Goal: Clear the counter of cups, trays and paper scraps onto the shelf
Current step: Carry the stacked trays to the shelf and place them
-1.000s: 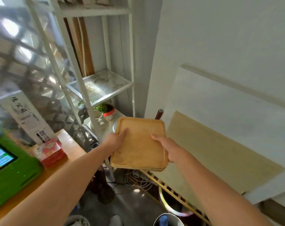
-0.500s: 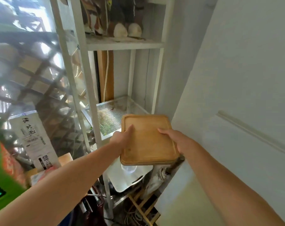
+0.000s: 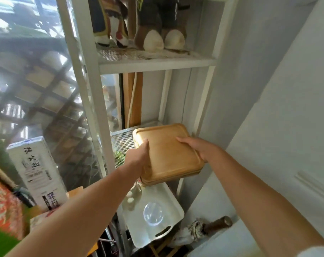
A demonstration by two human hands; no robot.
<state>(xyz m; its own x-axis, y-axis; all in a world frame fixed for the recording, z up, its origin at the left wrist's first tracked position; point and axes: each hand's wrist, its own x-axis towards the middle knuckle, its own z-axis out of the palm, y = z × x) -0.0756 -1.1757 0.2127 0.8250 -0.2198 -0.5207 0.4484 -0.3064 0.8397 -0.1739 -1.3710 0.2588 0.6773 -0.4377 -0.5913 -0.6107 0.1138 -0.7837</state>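
At frame centre, held level between both hands: wooden trays (image 3: 168,154), stacked. Left hand (image 3: 139,156) closed on the left edge, thumb on top; right hand (image 3: 196,147) closed on the right edge. Below, white tray (image 3: 168,197) with clear lid (image 3: 153,213). Beyond, partly over the mesh shelf (image 3: 122,138). Higher up, plush toys (image 3: 157,34).
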